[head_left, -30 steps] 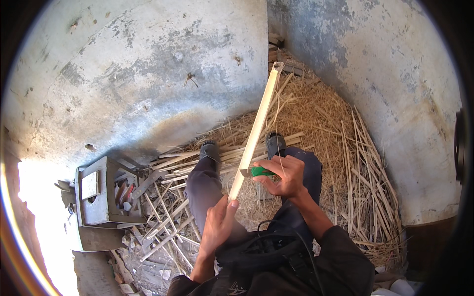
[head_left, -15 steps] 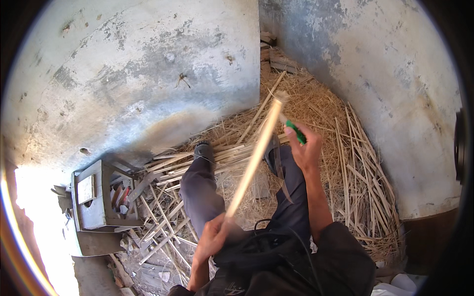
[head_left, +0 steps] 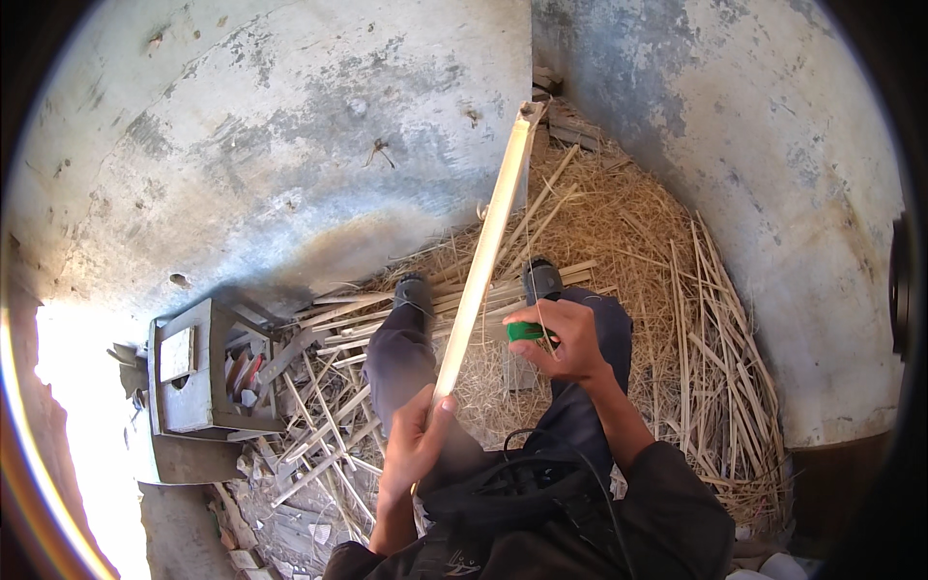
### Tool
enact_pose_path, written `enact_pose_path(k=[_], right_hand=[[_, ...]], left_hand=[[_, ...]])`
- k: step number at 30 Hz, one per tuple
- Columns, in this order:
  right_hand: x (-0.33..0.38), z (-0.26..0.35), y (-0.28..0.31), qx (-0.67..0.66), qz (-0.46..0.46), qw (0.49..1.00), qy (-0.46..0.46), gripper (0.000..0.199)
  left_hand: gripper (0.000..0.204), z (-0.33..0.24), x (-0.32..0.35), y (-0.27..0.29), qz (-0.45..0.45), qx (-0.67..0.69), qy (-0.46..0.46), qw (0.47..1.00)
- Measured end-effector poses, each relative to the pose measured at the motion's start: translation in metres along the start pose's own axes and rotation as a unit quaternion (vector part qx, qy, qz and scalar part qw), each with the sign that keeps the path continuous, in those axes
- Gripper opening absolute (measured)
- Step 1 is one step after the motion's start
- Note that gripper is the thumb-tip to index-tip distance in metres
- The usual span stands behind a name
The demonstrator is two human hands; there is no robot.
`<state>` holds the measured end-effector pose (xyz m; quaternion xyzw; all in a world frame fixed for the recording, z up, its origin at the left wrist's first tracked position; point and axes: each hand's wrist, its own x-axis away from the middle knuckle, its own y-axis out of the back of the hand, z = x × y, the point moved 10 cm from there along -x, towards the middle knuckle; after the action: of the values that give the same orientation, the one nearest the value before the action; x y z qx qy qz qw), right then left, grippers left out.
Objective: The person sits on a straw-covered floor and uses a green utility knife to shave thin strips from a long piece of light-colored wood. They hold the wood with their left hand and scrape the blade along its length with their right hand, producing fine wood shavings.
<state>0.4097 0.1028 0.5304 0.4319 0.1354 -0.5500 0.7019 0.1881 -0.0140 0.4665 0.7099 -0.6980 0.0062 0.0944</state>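
My left hand [head_left: 418, 437] is closed round the lower end of a long, pale bamboo strip [head_left: 483, 261]. The strip slants up and away to the right, its squared far end in front of the wall corner. A small curl of shaving [head_left: 481, 210] sticks out from its left edge, and a thin fibre trails from near its far end. To the right of the strip and apart from it, my right hand [head_left: 570, 340] grips a green-handled knife [head_left: 528, 332]; its blade cannot be made out here.
Dry shavings [head_left: 638, 232] cover the floor ahead and to the right. Loose pale strips [head_left: 720, 358] lie along the right wall, and more strips [head_left: 333, 435] cross at the left. An overturned wooden box [head_left: 198, 372] holds small items. My shoes [head_left: 541, 278] stand among strips.
My right hand with the knife has drawn back toward me, from beside the strip's far part. The strip has swung left and more upright, its far end higher in view.
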Motion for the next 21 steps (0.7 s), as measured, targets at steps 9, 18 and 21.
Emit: enact_pose_path(k=[9, 18, 21], right_hand=[[-0.007, 0.005, 0.013, -0.005, -0.063, 0.998, 0.011, 0.036], [-0.02, -0.006, 0.048, 0.053, -0.113, 0.992, -0.003, 0.029], [-0.022, -0.008, 0.05, 0.069, -0.099, 0.993, 0.005, 0.029]], left_hand=[[0.036, -0.014, -0.002, -0.013, 0.014, -0.087, -0.007, 0.996], [0.032, -0.02, 0.005, -0.019, 0.023, -0.103, 0.004, 0.994], [0.035, -0.021, 0.006, -0.021, 0.027, -0.102, 0.006, 0.994]])
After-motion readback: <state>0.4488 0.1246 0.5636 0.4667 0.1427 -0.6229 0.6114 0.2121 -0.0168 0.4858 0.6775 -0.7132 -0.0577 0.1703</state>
